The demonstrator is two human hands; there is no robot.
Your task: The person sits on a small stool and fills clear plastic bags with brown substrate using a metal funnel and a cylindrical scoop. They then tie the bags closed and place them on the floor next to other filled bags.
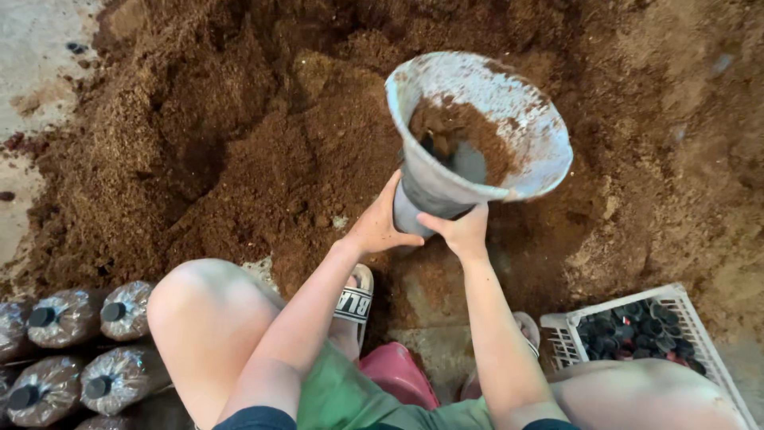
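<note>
A large pale grey funnel [509, 111], dusted with brown soil, stands tilted over the ground in front of me, with a clump of soil inside its mouth. My left hand [380, 223] grips the funnel's narrow neck from the left. My right hand [460, 231] holds the neck from the right, just under the rim. What the spout sits in is hidden behind my hands. Behind it lies a big heap of brown soil [239, 135].
Several filled clear bags with black caps [87, 342] lie at the lower left. A white plastic basket [573, 338] of black caps stands at the lower right. My knees, sandals and a red stool [394, 370] fill the bottom. Bare concrete [32, 48] shows at the upper left.
</note>
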